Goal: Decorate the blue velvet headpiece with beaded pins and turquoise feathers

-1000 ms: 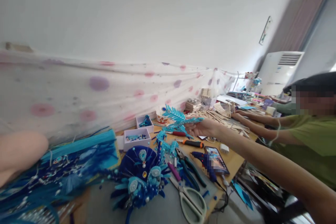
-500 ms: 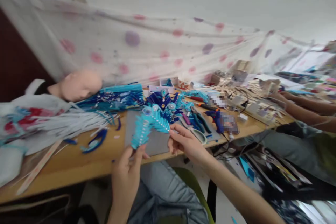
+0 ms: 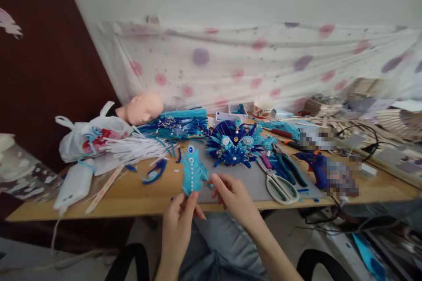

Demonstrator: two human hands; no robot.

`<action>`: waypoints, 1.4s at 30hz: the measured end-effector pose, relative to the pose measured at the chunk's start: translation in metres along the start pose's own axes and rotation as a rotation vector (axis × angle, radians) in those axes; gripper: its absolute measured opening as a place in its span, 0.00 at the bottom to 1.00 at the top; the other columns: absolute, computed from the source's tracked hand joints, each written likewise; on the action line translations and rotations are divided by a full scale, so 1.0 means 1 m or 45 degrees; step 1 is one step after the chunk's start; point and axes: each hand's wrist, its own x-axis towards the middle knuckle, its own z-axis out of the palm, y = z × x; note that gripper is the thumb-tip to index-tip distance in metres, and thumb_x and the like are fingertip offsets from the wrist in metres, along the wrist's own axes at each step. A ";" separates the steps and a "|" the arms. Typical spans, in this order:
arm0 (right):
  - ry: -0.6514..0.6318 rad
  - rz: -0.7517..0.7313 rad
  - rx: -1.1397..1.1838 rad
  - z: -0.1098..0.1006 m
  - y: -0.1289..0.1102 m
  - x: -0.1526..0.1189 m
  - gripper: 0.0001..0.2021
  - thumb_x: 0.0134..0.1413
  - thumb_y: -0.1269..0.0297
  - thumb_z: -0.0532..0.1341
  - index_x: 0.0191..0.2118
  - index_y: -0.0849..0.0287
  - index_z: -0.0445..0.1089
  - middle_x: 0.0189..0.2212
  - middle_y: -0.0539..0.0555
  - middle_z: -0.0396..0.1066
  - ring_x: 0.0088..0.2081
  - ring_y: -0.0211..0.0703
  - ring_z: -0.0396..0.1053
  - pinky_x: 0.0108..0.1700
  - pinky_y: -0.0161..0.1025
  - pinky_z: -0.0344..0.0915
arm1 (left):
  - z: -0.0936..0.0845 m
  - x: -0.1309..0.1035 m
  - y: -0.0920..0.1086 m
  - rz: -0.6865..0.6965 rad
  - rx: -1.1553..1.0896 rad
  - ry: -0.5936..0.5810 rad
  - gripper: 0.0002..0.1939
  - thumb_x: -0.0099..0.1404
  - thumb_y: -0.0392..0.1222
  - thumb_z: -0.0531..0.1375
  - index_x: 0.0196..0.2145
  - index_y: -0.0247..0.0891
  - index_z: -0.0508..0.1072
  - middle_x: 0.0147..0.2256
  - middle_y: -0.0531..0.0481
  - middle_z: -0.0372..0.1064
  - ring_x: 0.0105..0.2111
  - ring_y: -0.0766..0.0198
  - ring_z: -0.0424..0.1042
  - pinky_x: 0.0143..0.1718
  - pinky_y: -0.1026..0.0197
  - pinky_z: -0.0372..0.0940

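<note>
Turquoise ornament [image 3: 192, 173] is pinched in the left hand [image 3: 178, 218], the right hand [image 3: 236, 196] beside it, grip unclear; the left bag's [image 3: 73, 141] red print [image 3: 98, 139] is too blurred to read.

The wooden bench [image 3: 138, 202] bears a blue beaded headpiece [image 3: 232, 145], scissors [image 3: 281, 188] and pliers [image 3: 290, 164] right of it, white strips [image 3: 133, 147] left.

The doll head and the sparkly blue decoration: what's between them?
A heap of blue and turquoise strips lies between the doll head and the sparkly blue decoration, seen in the head camera's view.
</note>
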 end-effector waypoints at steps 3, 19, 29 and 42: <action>-0.016 -0.033 0.186 -0.007 -0.007 -0.016 0.24 0.50 0.37 0.64 0.31 0.57 0.72 0.27 0.53 0.74 0.28 0.42 0.70 0.29 0.37 0.65 | 0.013 -0.005 0.001 -0.015 0.003 -0.226 0.24 0.64 0.63 0.59 0.26 0.39 0.75 0.15 0.53 0.70 0.19 0.60 0.72 0.27 0.62 0.66; 0.146 -0.110 0.582 -0.043 -0.005 -0.049 0.20 0.44 0.47 0.73 0.33 0.56 0.71 0.27 0.48 0.71 0.28 0.38 0.69 0.34 0.36 0.68 | 0.035 -0.026 -0.010 0.139 0.051 -0.487 0.16 0.67 0.52 0.61 0.42 0.40 0.82 0.41 0.44 0.81 0.40 0.56 0.78 0.45 0.58 0.70; 0.241 -0.171 0.440 -0.056 0.004 -0.060 0.13 0.48 0.60 0.72 0.35 0.55 0.68 0.28 0.47 0.71 0.30 0.40 0.69 0.33 0.36 0.66 | 0.059 -0.011 -0.005 0.528 0.290 -0.425 0.15 0.68 0.50 0.59 0.35 0.39 0.81 0.34 0.46 0.81 0.33 0.58 0.80 0.35 0.63 0.73; 0.265 -0.191 0.653 -0.077 0.006 -0.043 0.15 0.46 0.60 0.75 0.37 0.57 0.71 0.32 0.48 0.73 0.33 0.39 0.68 0.38 0.36 0.64 | 0.076 0.021 -0.016 1.086 0.362 -0.389 0.06 0.67 0.35 0.61 0.40 0.41 0.77 0.36 0.50 0.80 0.35 0.63 0.80 0.38 0.68 0.73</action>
